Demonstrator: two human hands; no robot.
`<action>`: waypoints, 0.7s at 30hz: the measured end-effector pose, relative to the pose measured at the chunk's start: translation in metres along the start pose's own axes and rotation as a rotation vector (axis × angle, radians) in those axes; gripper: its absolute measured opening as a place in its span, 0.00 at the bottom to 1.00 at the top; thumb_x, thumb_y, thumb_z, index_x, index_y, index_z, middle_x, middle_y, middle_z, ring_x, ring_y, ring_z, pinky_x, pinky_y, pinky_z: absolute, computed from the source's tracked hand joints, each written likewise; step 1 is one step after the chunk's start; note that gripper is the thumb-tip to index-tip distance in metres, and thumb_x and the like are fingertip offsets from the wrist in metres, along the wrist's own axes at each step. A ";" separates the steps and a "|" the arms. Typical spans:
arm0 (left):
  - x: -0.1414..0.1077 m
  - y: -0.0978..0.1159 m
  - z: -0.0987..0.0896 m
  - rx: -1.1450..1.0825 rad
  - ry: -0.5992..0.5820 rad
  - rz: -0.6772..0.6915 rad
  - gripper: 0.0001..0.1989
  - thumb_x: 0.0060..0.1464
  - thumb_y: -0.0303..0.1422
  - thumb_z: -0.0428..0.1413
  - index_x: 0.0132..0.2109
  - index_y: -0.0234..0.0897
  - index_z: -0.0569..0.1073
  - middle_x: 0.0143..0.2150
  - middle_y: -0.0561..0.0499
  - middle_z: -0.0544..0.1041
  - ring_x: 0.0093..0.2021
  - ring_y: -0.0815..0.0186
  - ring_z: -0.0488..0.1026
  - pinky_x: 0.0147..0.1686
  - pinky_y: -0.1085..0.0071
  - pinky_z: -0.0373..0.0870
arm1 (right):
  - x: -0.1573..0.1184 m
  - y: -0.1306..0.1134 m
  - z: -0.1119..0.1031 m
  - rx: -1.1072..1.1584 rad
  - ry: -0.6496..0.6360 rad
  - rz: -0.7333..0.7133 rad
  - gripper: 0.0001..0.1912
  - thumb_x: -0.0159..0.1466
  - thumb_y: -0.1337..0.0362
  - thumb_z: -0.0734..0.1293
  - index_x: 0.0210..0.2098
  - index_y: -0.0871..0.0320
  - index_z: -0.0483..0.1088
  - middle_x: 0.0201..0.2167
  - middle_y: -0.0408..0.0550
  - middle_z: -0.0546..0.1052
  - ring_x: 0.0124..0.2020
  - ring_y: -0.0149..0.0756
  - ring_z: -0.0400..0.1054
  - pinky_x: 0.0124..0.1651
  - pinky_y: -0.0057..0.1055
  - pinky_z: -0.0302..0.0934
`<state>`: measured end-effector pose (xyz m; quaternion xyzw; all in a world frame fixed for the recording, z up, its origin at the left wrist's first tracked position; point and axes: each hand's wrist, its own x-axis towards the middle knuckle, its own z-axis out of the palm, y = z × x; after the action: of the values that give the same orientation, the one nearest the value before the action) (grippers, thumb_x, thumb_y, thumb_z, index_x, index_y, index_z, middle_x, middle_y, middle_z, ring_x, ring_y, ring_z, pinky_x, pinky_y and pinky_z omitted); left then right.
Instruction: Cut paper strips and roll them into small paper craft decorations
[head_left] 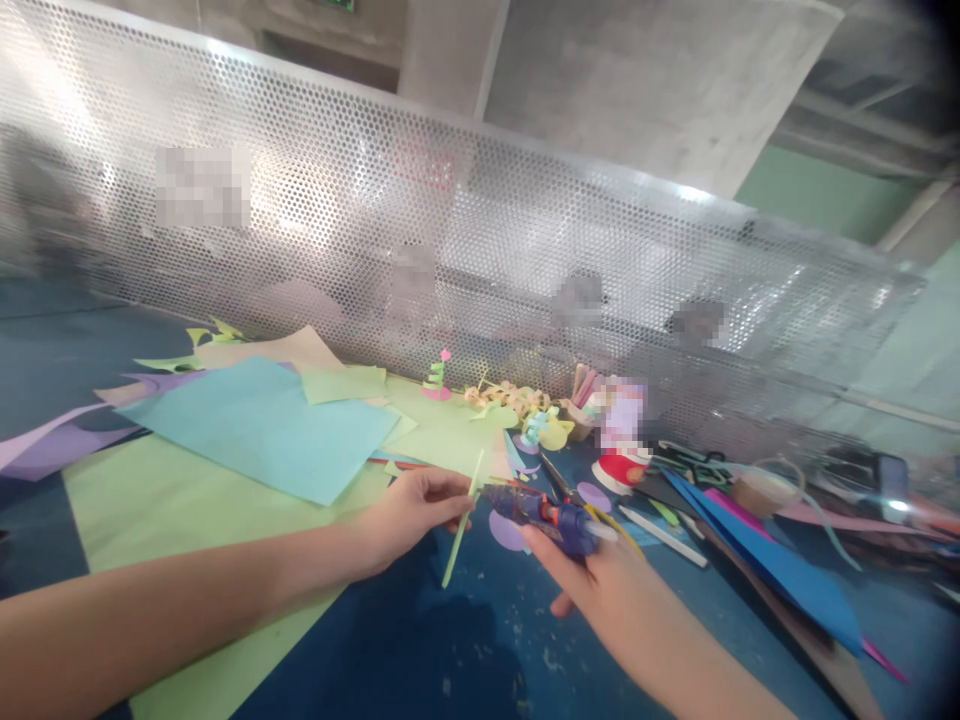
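Observation:
My left hand [424, 510] pinches a thin light-green paper strip [456, 545], which slants upright between the fingertips. My right hand [592, 580] is wrapped round a dark blue glue gun [566, 525], its nozzle pointing left at the strip. Nozzle and strip are very close; I cannot tell whether they touch. Beneath the glue gun a round purple paper piece [508, 532] lies on the blue table [420, 640]. Under my left forearm spreads a large light-green paper sheet [165, 530].
A light-blue sheet [262, 425] lies on other coloured papers at left. Behind stand a small green paper spiral [435, 378] with a pink star and a red-and-white cup [624, 468]. At right are scissors [555, 475], a white glue stick [664, 535] and blue sheets [772, 560]. A perforated metal panel [510, 240] closes the back.

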<state>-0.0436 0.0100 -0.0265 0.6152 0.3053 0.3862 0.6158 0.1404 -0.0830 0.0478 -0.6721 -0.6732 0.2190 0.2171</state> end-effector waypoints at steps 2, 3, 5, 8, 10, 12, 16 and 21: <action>0.000 0.001 0.000 0.006 0.000 0.001 0.13 0.48 0.37 0.57 0.42 0.38 0.76 0.36 0.50 0.77 0.32 0.67 0.71 0.33 0.72 0.64 | 0.000 0.000 -0.001 -0.003 -0.008 -0.006 0.21 0.61 0.50 0.57 0.40 0.58 0.72 0.26 0.48 0.77 0.17 0.32 0.71 0.22 0.25 0.67; -0.001 0.001 0.000 0.010 -0.003 0.001 0.14 0.48 0.36 0.57 0.42 0.38 0.76 0.37 0.50 0.77 0.32 0.67 0.71 0.33 0.72 0.64 | -0.001 -0.001 -0.001 -0.004 -0.011 -0.013 0.20 0.61 0.51 0.57 0.40 0.58 0.72 0.29 0.49 0.77 0.17 0.32 0.71 0.22 0.25 0.67; -0.001 0.002 0.000 0.013 -0.010 0.003 0.14 0.49 0.36 0.57 0.43 0.39 0.76 0.37 0.50 0.77 0.32 0.67 0.71 0.34 0.71 0.64 | -0.001 -0.001 -0.001 -0.002 -0.008 -0.027 0.20 0.61 0.50 0.57 0.40 0.58 0.72 0.34 0.51 0.77 0.17 0.31 0.71 0.23 0.26 0.67; -0.002 0.002 0.000 0.003 -0.018 0.010 0.14 0.49 0.36 0.57 0.44 0.40 0.76 0.37 0.50 0.77 0.32 0.67 0.70 0.33 0.72 0.64 | -0.001 0.000 -0.002 0.002 0.004 -0.017 0.22 0.61 0.49 0.57 0.42 0.57 0.71 0.39 0.52 0.76 0.17 0.31 0.71 0.23 0.27 0.68; -0.001 0.001 0.000 -0.003 -0.020 0.011 0.14 0.49 0.36 0.57 0.44 0.40 0.76 0.38 0.50 0.77 0.32 0.68 0.70 0.33 0.72 0.64 | 0.000 0.001 -0.002 0.003 -0.002 -0.003 0.23 0.61 0.49 0.57 0.44 0.57 0.71 0.40 0.53 0.76 0.18 0.31 0.71 0.24 0.27 0.68; -0.001 0.001 0.000 -0.004 -0.019 0.010 0.14 0.49 0.36 0.57 0.45 0.40 0.76 0.39 0.50 0.77 0.32 0.68 0.70 0.33 0.72 0.64 | 0.001 0.001 -0.002 0.003 -0.009 -0.005 0.23 0.61 0.49 0.56 0.44 0.57 0.71 0.40 0.53 0.76 0.17 0.30 0.71 0.24 0.26 0.68; -0.001 0.001 0.000 -0.015 -0.026 0.010 0.14 0.50 0.35 0.57 0.45 0.40 0.76 0.39 0.50 0.77 0.32 0.68 0.70 0.33 0.73 0.64 | 0.001 -0.001 0.000 0.007 -0.016 -0.019 0.23 0.61 0.49 0.56 0.44 0.57 0.71 0.40 0.53 0.76 0.17 0.30 0.71 0.23 0.26 0.67; -0.002 0.002 0.000 -0.032 -0.016 0.001 0.11 0.49 0.35 0.57 0.41 0.40 0.78 0.34 0.52 0.76 0.32 0.68 0.71 0.34 0.73 0.64 | 0.003 0.007 -0.011 -0.066 0.025 0.020 0.25 0.62 0.48 0.54 0.44 0.58 0.70 0.40 0.53 0.75 0.18 0.31 0.72 0.26 0.27 0.67</action>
<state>-0.0443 0.0084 -0.0246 0.6087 0.2938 0.3865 0.6275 0.1530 -0.0798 0.0528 -0.6884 -0.6704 0.1904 0.2008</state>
